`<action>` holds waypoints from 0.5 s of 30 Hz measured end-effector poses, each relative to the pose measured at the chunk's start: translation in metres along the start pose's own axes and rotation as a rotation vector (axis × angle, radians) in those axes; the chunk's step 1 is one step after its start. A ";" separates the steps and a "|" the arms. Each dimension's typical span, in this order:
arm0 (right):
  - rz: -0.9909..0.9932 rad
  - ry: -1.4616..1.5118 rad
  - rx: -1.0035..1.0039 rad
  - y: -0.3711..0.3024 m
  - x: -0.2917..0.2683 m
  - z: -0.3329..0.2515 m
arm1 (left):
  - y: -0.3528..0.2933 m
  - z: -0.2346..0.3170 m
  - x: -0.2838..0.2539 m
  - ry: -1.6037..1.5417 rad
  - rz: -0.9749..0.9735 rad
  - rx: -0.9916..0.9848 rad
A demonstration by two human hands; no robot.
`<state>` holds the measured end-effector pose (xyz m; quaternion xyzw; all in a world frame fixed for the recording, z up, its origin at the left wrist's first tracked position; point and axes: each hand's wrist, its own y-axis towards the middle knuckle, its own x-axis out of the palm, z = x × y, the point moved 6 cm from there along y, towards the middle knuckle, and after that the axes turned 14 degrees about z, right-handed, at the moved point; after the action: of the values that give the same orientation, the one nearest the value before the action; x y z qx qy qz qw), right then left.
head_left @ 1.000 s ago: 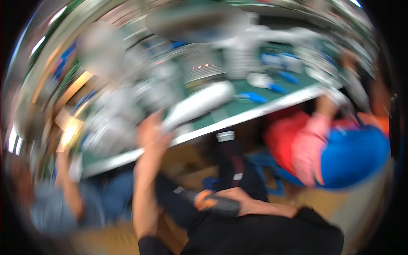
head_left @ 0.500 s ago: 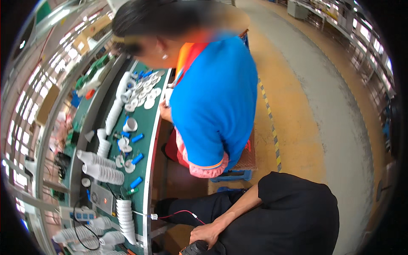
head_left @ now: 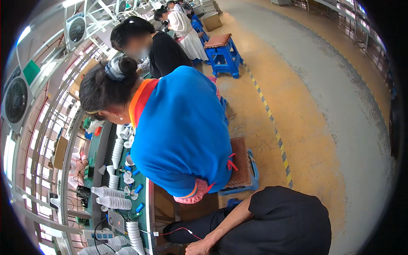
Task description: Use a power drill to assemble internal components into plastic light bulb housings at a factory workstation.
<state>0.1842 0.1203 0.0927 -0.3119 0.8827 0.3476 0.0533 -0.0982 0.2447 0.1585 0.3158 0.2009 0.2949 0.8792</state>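
Honestly, just one hand [head_left: 199, 247] down low by the red wire [head_left: 180, 230] beside the counter [head_left: 146, 212], grip impossible to tell, white cup stacks [head_left: 111, 192] lying sideways within reach.

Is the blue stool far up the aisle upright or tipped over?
Upright. The blue stool stands on its legs on the floor, with its brown cushion lying flat on top.

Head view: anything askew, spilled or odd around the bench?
Nothing spilled or broken. The one loose item is a red wire trailing off the green bench edge toward the wearer's hand at the bottom edge. Stacks of white cups lie on their sides, but in tidy rows.
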 end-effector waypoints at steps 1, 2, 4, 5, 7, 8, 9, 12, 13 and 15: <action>0.049 -0.023 -0.051 -0.001 -0.004 -0.002 | 0.003 -0.001 0.005 -0.047 -0.014 -0.031; 0.054 -0.021 -0.057 -0.003 -0.006 -0.002 | 0.005 -0.002 0.008 -0.093 -0.028 -0.064; 0.032 -0.012 -0.049 -0.008 -0.008 -0.005 | 0.005 -0.007 0.010 -0.181 -0.052 -0.139; 0.027 -0.005 -0.049 -0.010 -0.007 -0.007 | 0.001 -0.012 0.007 -0.222 -0.059 -0.183; 0.002 0.038 -0.018 -0.012 -0.003 -0.009 | -0.018 -0.025 -0.013 -0.298 -0.045 -0.286; -0.030 -0.001 -0.038 -0.012 -0.004 -0.013 | -0.032 -0.031 -0.026 -0.332 -0.035 -0.342; 0.015 -0.016 -0.005 -0.011 0.010 0.000 | -0.051 -0.036 -0.045 -0.361 -0.012 -0.401; -0.025 0.117 -0.003 -0.016 0.006 -0.008 | -0.165 -0.036 -0.158 -0.410 0.214 -0.597; -0.042 0.157 0.013 -0.013 -0.006 -0.011 | -0.204 0.037 -0.171 -0.401 0.344 -0.659; -0.041 0.153 0.078 -0.009 -0.023 -0.009 | -0.203 0.079 -0.105 -0.593 0.613 -0.954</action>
<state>0.2089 0.1206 0.1015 -0.3532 0.8904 0.2871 0.0049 -0.0544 0.0156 0.0958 0.0012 -0.3037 0.4898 0.8172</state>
